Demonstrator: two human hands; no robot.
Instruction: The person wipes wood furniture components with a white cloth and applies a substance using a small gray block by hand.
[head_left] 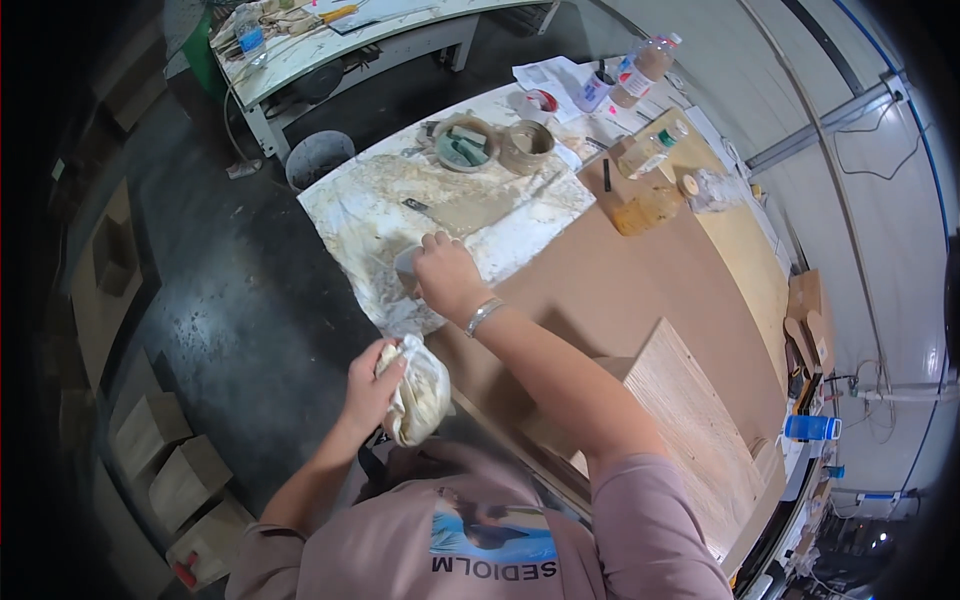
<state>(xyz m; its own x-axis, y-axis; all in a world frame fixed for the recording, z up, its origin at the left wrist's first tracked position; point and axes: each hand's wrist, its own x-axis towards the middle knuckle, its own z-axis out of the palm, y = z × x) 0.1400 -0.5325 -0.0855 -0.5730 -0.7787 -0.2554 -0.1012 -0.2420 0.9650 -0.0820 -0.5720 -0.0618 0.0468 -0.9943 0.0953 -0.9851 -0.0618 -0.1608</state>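
Note:
My left hand is closed around a bunched-up white rag with yellowish stains, just off the table's near edge. Over the stained white sheet, my right hand grips a pale grey piece; the fingers hide most of it, so its kind does not show. Beyond that hand, a small dark flat blade lies on the sheet. A round bowl with green and pale blocks inside stands at the sheet's far side, beside a murky round tub.
Brown board covers the table to the right, carrying a wooden panel piece near my right arm. Several bottles, including one with amber liquid, stand at the far right. A bucket sits on the floor; wooden boxes lie left.

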